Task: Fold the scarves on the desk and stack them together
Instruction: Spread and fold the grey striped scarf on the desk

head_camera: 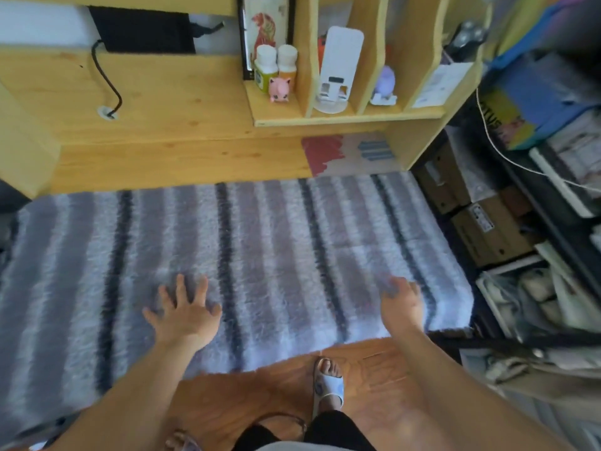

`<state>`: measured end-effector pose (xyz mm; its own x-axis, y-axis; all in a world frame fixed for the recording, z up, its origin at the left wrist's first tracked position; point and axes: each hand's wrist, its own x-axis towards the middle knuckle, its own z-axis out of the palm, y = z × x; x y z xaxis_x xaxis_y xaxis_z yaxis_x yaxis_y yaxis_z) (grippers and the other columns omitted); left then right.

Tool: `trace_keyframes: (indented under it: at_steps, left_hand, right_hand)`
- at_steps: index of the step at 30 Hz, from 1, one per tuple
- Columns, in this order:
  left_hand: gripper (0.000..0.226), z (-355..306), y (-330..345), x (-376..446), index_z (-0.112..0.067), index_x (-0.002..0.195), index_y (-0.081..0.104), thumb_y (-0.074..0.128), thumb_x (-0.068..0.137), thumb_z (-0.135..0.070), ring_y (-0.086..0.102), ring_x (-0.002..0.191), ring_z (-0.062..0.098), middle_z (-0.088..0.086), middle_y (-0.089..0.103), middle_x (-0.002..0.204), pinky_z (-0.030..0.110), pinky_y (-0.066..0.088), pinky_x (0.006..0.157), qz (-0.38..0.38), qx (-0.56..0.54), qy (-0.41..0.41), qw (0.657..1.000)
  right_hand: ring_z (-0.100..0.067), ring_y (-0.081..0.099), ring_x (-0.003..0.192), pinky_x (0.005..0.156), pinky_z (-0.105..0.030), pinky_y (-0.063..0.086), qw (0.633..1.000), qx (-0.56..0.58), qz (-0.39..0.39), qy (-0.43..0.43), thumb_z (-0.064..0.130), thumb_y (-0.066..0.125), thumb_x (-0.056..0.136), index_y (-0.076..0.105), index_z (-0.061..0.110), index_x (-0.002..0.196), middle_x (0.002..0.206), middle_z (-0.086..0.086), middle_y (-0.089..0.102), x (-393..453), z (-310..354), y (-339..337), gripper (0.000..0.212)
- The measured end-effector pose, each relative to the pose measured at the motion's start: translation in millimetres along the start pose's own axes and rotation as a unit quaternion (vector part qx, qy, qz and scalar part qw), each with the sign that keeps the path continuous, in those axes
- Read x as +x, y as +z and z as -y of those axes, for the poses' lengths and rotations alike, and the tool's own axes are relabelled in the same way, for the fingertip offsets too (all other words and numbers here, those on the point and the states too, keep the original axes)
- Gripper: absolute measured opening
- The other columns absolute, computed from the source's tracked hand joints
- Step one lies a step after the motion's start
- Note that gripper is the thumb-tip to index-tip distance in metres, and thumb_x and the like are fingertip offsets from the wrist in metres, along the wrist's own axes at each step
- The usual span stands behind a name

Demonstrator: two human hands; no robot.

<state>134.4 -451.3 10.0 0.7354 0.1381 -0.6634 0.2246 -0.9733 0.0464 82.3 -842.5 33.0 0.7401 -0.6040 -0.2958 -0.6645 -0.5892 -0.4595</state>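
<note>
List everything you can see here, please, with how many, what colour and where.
scarf: one, grey, white and black stripes, spread across the desk front
desk: one, light wood, behind the scarf
bottles: two, white caps, on the shelf
pig figure: one, pink, before the bottles
cable: one, black, desk's back left
boxes: several, brown, right of the desk
slipper: one, white, on the floor
left hand: fingers spread flat on the scarf
right hand: on the scarf, blurred

A grey-striped fluffy scarf spreads across the wooden desk, filling mid-frame; the left hand lies on it with fingers splayed, lower centre; the right hand, blurred, rests on it toward lower right; a slippered foot stands at bottom centre.
</note>
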Motion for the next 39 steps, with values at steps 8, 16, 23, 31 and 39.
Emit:
trace_keyframes:
  at_steps: [8,16,23,31,39]
  left_hand:
    - [0.068,-106.5,24.5,-34.5,-0.047,0.159,-0.007,0.036,0.105,-0.051,-0.011,0.156,0.036,-0.005,-0.022,0.169,0.063,0.021,0.12,0.022,0.037,0.094,0.995]
    - [0.065,-123.8,20.2,-36.9,-0.047,0.16,-0.002,0.034,0.108,-0.032,-0.003,0.155,0.038,-0.003,-0.016,0.17,0.058,0.021,0.121,0.018,0.065,0.032,0.997]
    - [0.073,-131.3,29.9,-50.5,-0.043,0.161,-0.006,0.043,0.106,-0.043,0.013,0.148,0.041,0.01,-0.006,0.167,0.052,0.032,0.118,0.024,0.053,0.005,0.998]
    - [0.075,-123.9,25.8,-52.0,-0.048,0.16,-0.003,0.047,0.105,-0.041,0.006,0.154,0.039,-0.002,-0.014,0.17,0.051,0.033,0.118,0.059,0.039,0.022,0.997]
    - [0.072,-109.0,8.3,-45.4,-0.044,0.161,0.015,0.053,0.1,-0.039,0.015,0.155,0.031,-0.005,-0.01,0.171,0.034,0.045,0.107,0.087,-0.013,0.057,0.994]
  right_hand:
    - [-0.044,0.055,0.12,0.093,-0.044,0.045,0.92,0.21,-0.027,0.329,0.022,0.057,0.096,0.049,-0.001,0.14,0.137,-0.03,0.051,45.3,-107.7,-51.3,0.05]
    - [-0.036,0.071,0.091,0.082,-0.056,0.059,0.851,0.409,0.113,0.308,0.032,0.084,0.072,0.056,0.017,0.131,0.108,-0.015,0.07,106.6,-195.6,-49.4,0.067]
    - [-0.035,0.065,0.094,0.082,-0.041,0.053,0.768,0.519,0.063,0.37,0.033,0.059,0.091,0.068,0.012,0.122,0.116,-0.015,0.065,84.4,-167.5,-63.8,0.039]
    - [-0.006,0.071,0.086,0.065,-0.024,0.056,0.745,0.552,0.035,0.374,0.02,0.069,0.091,0.052,0.002,0.141,0.112,-0.018,0.064,95.9,-186.4,-68.0,0.055]
    - [-0.031,0.063,0.107,0.09,-0.043,0.052,0.894,0.351,-0.168,0.222,0.033,0.049,0.099,0.058,0.01,0.13,0.122,-0.012,0.064,92.7,-66.7,-128.5,0.04]
